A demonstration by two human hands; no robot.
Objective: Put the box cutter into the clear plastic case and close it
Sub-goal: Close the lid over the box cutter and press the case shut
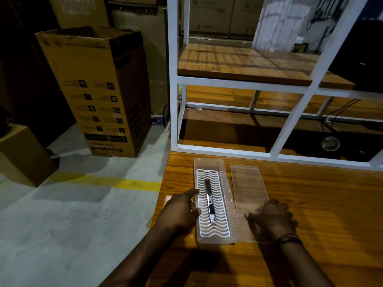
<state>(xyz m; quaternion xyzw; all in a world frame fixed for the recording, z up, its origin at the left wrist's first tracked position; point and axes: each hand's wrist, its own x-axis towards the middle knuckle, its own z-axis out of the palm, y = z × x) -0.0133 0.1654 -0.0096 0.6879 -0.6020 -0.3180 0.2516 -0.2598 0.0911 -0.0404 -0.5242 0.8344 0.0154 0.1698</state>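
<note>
Box cutter (209,200) already in the open clear plastic case (209,162), lid (248,187) still off

Left hand (182,210) rests loosely open against the case's left wall; the cutter lies just right of it on the white grid (224,228), long axis running away from the person. Farther right, the right hand (273,217) grips the lid's near end on the worktop (321,204)

A wooden surface (310,204) carries a white metal shelf frame (174,79) along its far edge. Left, on the grey floor (72,214) with its yellow line (128,183), stands a tall open cardboard box (95,90).
</note>
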